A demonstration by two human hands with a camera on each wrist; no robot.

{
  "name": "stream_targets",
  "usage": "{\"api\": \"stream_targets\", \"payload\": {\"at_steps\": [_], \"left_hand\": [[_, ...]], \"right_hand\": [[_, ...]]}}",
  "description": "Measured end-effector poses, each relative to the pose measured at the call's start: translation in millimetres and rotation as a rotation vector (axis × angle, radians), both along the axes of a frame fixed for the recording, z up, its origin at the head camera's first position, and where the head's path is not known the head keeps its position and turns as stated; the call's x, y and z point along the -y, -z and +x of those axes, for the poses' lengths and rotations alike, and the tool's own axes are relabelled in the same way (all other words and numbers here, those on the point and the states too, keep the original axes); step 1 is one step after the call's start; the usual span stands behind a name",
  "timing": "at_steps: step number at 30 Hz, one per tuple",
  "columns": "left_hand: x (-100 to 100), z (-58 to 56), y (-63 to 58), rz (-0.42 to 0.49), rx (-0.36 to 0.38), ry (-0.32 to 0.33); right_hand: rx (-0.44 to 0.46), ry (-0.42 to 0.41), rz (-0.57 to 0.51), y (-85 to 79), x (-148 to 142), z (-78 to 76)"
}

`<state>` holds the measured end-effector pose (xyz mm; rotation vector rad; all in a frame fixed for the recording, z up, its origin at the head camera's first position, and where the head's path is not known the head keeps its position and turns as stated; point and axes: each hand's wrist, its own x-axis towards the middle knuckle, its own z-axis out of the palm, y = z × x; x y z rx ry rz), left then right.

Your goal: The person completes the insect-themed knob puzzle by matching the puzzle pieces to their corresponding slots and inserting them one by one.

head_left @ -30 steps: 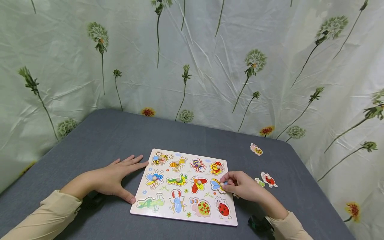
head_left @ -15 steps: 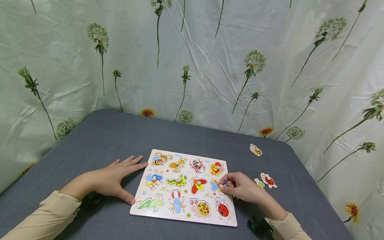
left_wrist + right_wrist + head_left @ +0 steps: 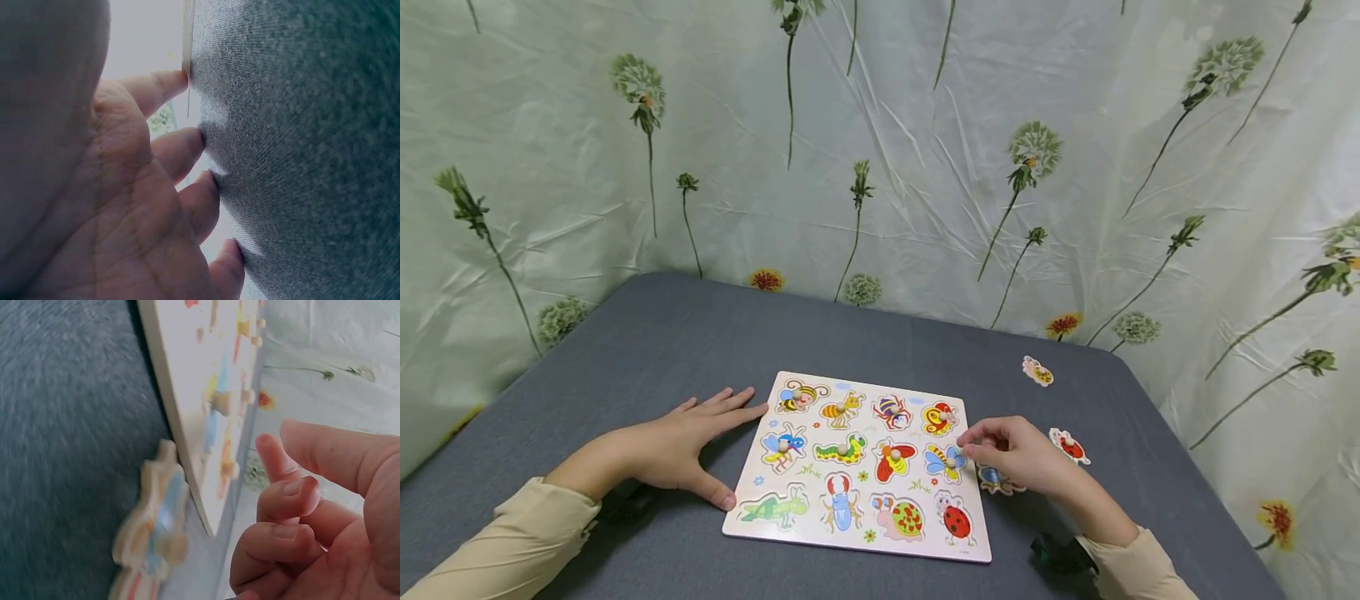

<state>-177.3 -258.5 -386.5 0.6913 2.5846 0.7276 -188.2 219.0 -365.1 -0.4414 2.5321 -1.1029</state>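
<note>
A wooden insect puzzle board (image 3: pixel 812 534) lies on the table, several of its pieces seated with round knobs. The bottom row shows pictures without knobs. My left hand (image 3: pixel 681 450) rests spread at the board's left side, with index fingertip and thumb at its edge. The dragonfly piece (image 3: pixel 943 463) sits in its recess at the right of the middle row. Just beside it my right hand (image 3: pixel 1026 454) hovers, thumb and forefinger near each other with nothing between them. A blue beetle piece (image 3: pixel 995 480) lies by the board's right edge, partly under that hand; the right wrist view shows its knob.
A ladybug piece (image 3: pixel 1070 447) lies right of the right hand, and a snail piece (image 3: pixel 1037 372) sits farther back. The grey table (image 3: pixel 850 333) ends at a flower-print curtain (image 3: pixel 925 167) behind.
My right hand has let go of the dragonfly piece's knob and moved slightly up and right. The beetle piece now shows; the green piece is now hidden behind the hand. The left hand stays.
</note>
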Motion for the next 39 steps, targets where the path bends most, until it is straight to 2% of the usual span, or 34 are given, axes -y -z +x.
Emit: {"api": "stream_targets", "payload": {"at_steps": [6, 17, 29, 33, 39], "left_hand": [[1.1, -0.3, -0.1, 0.003, 0.000, 0.000], [0.5, -1.4, 0.4, -0.003, -0.013, 0.005], [1.8, -2.1, 2.5, -0.004, -0.009, 0.009], [2.1, -2.5, 3.6, -0.002, -0.011, 0.009], [2.1, -3.0, 4.4, -0.003, -0.016, 0.009]], "right_hand": [[-0.038, 0.021, -0.014, -8.8, -13.6, 6.3], [-0.074, 0.090, -0.027, -10.8, -40.4, 17.2], [-0.158, 0.248, -0.020, -8.5, -82.1, 12.9], [-0.154, 0.254, -0.013, -4.7, -93.7, 12.5], [-0.152, 0.210, -0.028, 6.5, -108.8, 11.7]]}}
